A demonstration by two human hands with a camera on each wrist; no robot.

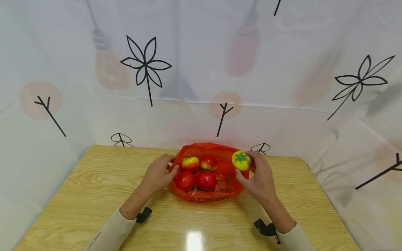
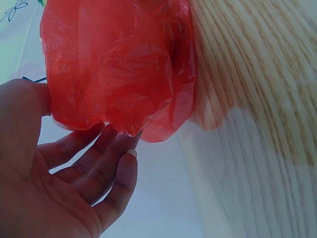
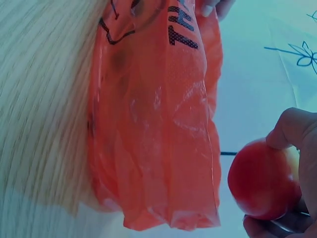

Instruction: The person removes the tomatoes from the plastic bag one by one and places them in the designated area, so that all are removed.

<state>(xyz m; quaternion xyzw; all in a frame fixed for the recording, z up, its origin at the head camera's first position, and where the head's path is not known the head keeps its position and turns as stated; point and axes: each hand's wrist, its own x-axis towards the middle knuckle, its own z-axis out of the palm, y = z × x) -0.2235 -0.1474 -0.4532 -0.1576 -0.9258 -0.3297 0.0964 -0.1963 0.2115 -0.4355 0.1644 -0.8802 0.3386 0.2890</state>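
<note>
An opened red plastic bag (image 1: 224, 170) sits on the table, its mouth facing up. In it lie several shiny fruits, among them a yellow-and-red one (image 1: 190, 163) and a plain red one (image 1: 206, 180). My left hand (image 1: 161, 172) holds the bag's left rim, thumb on the inner side and fingers outside. My right hand (image 1: 260, 176) grips a tomato (image 1: 241, 160), yellow on top with a green star-shaped calyx, above the bag's right end. The right wrist view shows that tomato (image 3: 262, 179) red underneath and apart from the bag.
The wooden table (image 1: 103, 195) carries the bag near its back edge. Behind it hangs a pale cloth (image 1: 194, 69) with printed leaves and twigs. Black straps (image 1: 265, 228) show at both wrists.
</note>
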